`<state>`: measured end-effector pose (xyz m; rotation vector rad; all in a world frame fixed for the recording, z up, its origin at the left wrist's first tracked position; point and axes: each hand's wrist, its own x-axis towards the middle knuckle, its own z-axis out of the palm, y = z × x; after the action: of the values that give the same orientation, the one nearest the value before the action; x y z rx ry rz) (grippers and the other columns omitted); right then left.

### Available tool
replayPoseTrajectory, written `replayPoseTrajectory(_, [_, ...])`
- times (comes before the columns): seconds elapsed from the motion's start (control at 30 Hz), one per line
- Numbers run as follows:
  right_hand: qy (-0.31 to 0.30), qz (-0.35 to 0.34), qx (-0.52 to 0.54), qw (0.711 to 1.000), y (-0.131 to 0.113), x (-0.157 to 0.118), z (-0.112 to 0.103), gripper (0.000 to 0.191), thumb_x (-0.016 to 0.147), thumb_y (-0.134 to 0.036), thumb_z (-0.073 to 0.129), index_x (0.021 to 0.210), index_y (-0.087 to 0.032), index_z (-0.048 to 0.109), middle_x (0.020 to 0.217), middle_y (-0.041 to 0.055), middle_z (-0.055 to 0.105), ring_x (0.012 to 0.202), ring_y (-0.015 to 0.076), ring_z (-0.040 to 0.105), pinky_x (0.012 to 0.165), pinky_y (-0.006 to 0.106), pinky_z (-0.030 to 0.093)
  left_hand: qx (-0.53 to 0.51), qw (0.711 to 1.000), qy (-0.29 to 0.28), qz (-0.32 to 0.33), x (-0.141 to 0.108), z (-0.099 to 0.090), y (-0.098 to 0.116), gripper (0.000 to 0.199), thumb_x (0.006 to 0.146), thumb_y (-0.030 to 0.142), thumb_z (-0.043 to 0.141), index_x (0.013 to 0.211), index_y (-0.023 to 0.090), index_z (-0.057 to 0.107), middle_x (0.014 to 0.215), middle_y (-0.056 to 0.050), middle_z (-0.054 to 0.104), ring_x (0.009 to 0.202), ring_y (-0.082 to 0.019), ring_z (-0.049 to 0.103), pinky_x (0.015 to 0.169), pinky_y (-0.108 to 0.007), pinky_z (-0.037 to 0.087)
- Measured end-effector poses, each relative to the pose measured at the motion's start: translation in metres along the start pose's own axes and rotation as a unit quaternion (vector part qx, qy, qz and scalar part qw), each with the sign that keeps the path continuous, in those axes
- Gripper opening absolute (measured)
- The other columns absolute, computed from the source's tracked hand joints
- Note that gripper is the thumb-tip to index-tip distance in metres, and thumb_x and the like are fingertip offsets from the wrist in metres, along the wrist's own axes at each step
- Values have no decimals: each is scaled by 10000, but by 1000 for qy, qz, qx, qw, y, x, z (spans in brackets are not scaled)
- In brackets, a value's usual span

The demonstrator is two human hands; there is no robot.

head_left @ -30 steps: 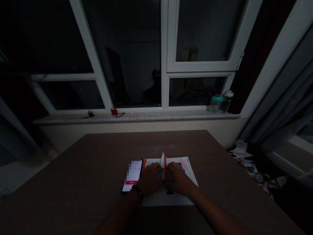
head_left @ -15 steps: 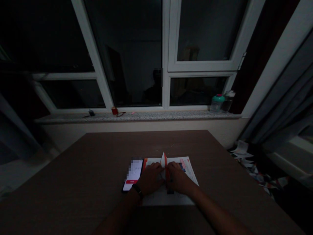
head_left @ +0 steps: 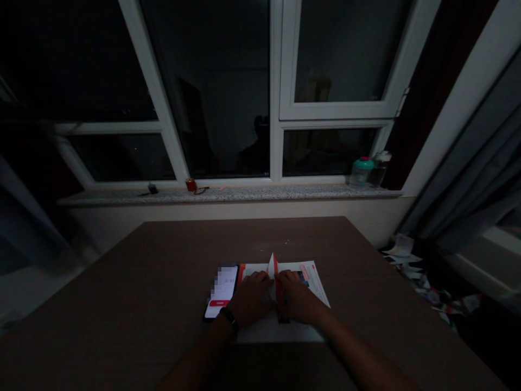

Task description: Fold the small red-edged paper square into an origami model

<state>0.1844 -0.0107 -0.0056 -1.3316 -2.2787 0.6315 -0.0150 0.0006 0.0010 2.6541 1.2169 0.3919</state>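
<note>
A printed sheet or booklet (head_left: 280,334) lies on the brown table, with a folded piece of paper (head_left: 273,264), white with an orange-red edge, standing up from its middle. My left hand (head_left: 254,296) has its fingers closed on the left side of that folded paper. From the right, my right hand (head_left: 299,296) pinches the same paper along its orange-red edge. The two hands almost meet; the lower part of the paper is mostly hidden between them. Left of the booklet, close to my left wrist with its dark band, is a phone (head_left: 222,290) with a lit screen.
Behind the table (head_left: 183,244) runs a stone windowsill (head_left: 252,192). On it stand a green-lidded bottle (head_left: 361,171), a clear bottle (head_left: 379,169), a small red jar (head_left: 190,185) and a small dark bottle (head_left: 152,188). Loose papers (head_left: 423,282) are heaped beyond the table's right edge.
My right hand's fingers have shifted very slightly along the folded paper. The paper, booklet and left hand look almost the same.
</note>
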Motion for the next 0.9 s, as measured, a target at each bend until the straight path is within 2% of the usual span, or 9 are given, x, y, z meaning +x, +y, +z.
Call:
replayPoseTrajectory(0.2, [1,-43,17,999,7,-4,-7,621,714,-319,767,1270,-170,534,1240,117,528,1149,270,463,989,382,394,11,1000,0,-12,0,-2,6,424,839,384,686,1210,220,563,1184,-63,556,1091,-261,499,945,-396,410])
replayPoseTrajectory(0.5, [-24,-65,3,998,12,-6,-14,655,738,-329,762,1333,-201,522,1261,115,526,1173,276,471,1010,389,397,10,1000,-3,-7,-2,-3,8,444,823,369,688,1218,215,558,1193,-68,551,1089,-271,499,941,-404,410])
replayPoseTrajectory(0.7, [-20,-82,-13,996,10,-6,-16,404,871,-175,562,1272,-225,568,1197,91,542,1119,244,485,985,374,407,7,1000,-4,1,-2,-3,6,506,794,380,715,1240,224,534,1226,-66,537,1112,-277,492,971,-418,397])
replayPoseTrajectory(0.9, [-14,-88,-36,995,8,-7,-17,353,894,-147,508,1234,-206,583,1179,92,545,1097,243,479,976,376,400,4,1000,-14,0,-4,-5,7,547,778,388,720,1263,230,521,1238,-77,530,1121,-288,487,967,-423,398])
